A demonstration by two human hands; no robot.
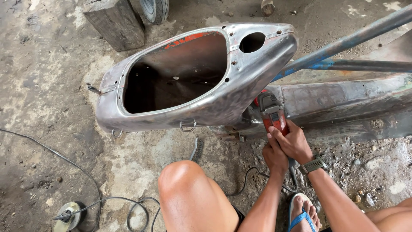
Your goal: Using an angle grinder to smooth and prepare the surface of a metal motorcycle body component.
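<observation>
A bare metal scooter body shell lies on its side on the concrete floor, with a large seat opening facing me. A red and grey angle grinder is pressed against the shell's lower side, near where it joins the floorboard panel. My right hand wraps the grinder's red body from the right; a watch sits on that wrist. My left hand grips the tool's rear just below. The grinder's disc is hidden behind its head.
A wire brush lies on the floor under the shell. A black cable loops across the floor to a second disc tool at bottom left. A wooden block and a tyre stand behind. Blue metal tubes cross at right.
</observation>
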